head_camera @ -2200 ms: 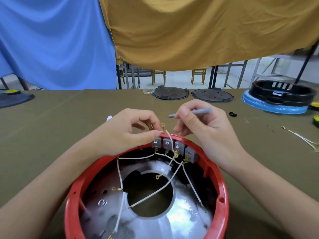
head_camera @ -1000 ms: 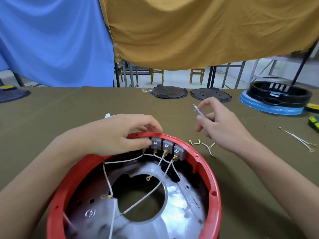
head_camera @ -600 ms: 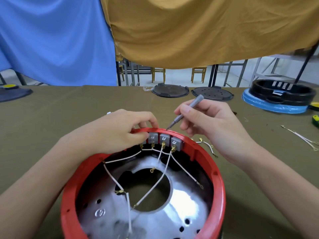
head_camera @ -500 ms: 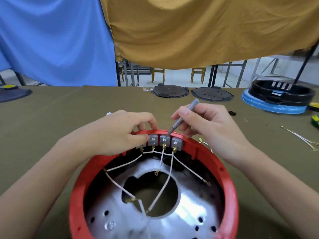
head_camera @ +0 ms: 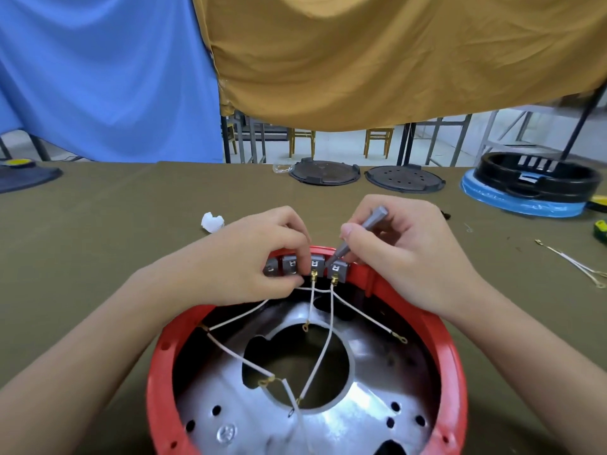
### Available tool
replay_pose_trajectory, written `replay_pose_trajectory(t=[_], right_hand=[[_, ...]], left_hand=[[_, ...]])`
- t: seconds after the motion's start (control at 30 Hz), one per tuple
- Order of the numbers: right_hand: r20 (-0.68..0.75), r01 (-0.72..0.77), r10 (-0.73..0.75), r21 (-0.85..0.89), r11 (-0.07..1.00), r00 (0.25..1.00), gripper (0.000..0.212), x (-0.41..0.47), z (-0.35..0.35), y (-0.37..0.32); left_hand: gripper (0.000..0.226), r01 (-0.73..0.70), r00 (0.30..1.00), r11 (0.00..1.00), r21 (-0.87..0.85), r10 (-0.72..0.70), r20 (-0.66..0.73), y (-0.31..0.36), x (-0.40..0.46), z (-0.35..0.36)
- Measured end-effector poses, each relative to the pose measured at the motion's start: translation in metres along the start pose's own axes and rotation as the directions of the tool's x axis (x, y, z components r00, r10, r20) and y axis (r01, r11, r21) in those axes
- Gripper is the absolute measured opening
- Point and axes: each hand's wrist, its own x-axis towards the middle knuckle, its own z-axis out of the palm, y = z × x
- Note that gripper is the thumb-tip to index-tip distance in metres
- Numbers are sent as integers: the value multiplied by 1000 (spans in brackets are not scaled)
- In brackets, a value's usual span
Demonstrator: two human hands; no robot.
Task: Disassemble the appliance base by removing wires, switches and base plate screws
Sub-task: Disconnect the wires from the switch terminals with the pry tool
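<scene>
— Looking from the head camera, where's the red base (head_camera: 455, 372)?

— Near the table (head_camera: 98, 244) edge. Left hand (head_camera: 249, 261) pinches the grey switches (head_camera: 305, 266) on its far rim.

— And the right hand (head_camera: 404, 254)?

— Curled round a grey screwdriver (head_camera: 359, 233), tip at the rightmost switch. White wires (head_camera: 323, 339) hang below.

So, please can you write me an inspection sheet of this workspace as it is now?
Surface: olive cloth table.
Job's things: red appliance base; grey switches at its far rim.
Clutter: white scrap; two dark discs; black ring.
Grippers: left hand pinches the switches; right hand grips a grey screwdriver.
Cables: white wires inside the base; loose wires lie at right.
Surroundings: blue and mustard drapes; chairs behind.
</scene>
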Motion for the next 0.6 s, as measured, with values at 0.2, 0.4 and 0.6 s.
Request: replay_pose_trajectory(t=[0.2, 0.4, 0.6], right_hand=[[26, -3, 2, 21, 1000, 1000, 22, 1, -4, 6], [49, -28, 25, 56, 998, 998, 20, 0, -1, 6], [101, -48, 41, 63, 997, 994, 20, -1, 1, 5]], left_hand=[[12, 3, 1000, 1000, -7, -3, 21, -3, 3, 6], [40, 115, 981, 992, -49, -106, 160, 4, 2, 1], [35, 206, 955, 975, 89, -220, 201, 13, 15, -5]])
